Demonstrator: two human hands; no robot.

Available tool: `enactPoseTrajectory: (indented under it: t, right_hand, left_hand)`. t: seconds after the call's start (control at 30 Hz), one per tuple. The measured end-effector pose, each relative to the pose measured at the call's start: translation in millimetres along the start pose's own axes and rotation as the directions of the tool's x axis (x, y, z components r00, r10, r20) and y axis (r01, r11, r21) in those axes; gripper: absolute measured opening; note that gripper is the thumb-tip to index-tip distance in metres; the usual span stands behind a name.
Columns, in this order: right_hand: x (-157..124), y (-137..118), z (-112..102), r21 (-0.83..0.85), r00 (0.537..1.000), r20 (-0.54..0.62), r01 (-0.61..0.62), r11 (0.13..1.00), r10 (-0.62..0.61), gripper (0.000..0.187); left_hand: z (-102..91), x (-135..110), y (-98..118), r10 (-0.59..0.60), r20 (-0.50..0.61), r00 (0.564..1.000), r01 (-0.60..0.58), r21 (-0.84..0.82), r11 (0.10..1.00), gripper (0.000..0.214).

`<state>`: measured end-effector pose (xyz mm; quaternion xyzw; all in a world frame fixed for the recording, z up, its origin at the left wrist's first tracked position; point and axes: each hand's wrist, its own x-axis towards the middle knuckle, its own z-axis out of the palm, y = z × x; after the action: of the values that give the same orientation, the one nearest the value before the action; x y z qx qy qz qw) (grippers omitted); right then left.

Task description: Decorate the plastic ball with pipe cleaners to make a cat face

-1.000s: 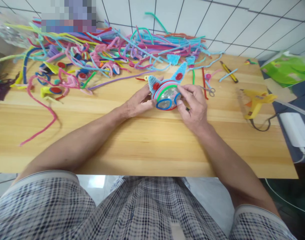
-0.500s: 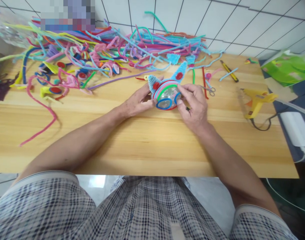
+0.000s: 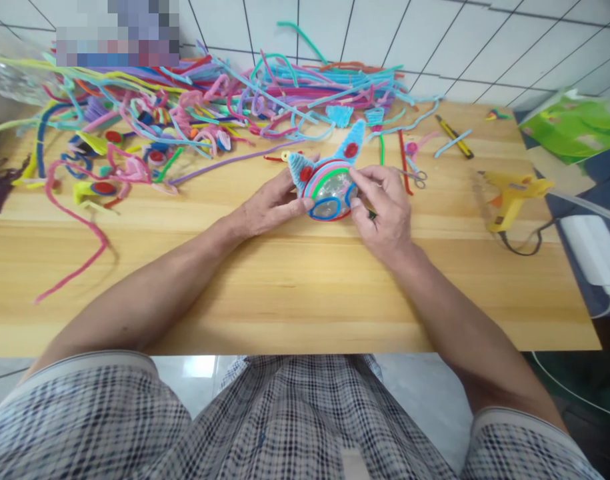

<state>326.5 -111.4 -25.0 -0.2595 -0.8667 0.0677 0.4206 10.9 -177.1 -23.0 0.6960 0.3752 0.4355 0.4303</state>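
Note:
A small round craft figure (image 3: 329, 189) rests on the wooden table (image 3: 285, 280). It is a clear ball wrapped in pink, green and blue pipe cleaners, with two light-blue ears bearing red dots. My left hand (image 3: 269, 208) cups its left side, fingers curled against it. My right hand (image 3: 385, 210) grips its right side, thumb and forefinger pinched on the upper edge near the right ear.
A big tangle of coloured pipe cleaners (image 3: 209, 107) covers the table's back left. Small scissors (image 3: 415, 177), a yellow utility knife (image 3: 453, 136) and a yellow glue gun (image 3: 509, 195) with its cord lie to the right. A green bag (image 3: 575, 127) and a white box (image 3: 592, 250) sit at far right.
Both hands keep holding the figure in the same spot. The view has shifted slightly, and the figure looks tilted a little more to the left.

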Motion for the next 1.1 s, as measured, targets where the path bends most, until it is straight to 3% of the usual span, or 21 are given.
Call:
enactPoseTrajectory:
  t: [0.27, 0.63, 0.83, 1.1]
  right_hand:
    - [2.2, 0.2, 2.5, 0.007, 0.996, 0.043, -0.08, 0.997, 0.08, 0.052]
    - [1.4, -5.9, 0.4, 0.001, 0.994, 0.022, -0.109, 0.994, 0.109, 0.057]
    - [1.4, -6.5, -0.4, -0.007, 0.999, 0.002, -0.052, 0.999, 0.052, 0.055]
    - [5.4, -10.6, -10.0, -0.03, 0.997, 0.071, -0.036, 0.999, 0.038, 0.056]
  left_hand:
    - [-3.6, 1.7, -6.3, 0.091, 0.011, 0.996, -0.091, 0.204, 0.975, 0.106]
    - [0.9, 0.4, -2.6, 0.068, -0.008, 0.998, -0.065, 0.189, 0.98, 0.107]
    - [4.1, 0.9, -2.6, 0.075, -0.014, 0.997, -0.073, 0.145, 0.987, 0.101]
    - [4.2, 1.2, 0.1, 0.137, -0.003, 0.991, -0.133, 0.222, 0.966, 0.099]
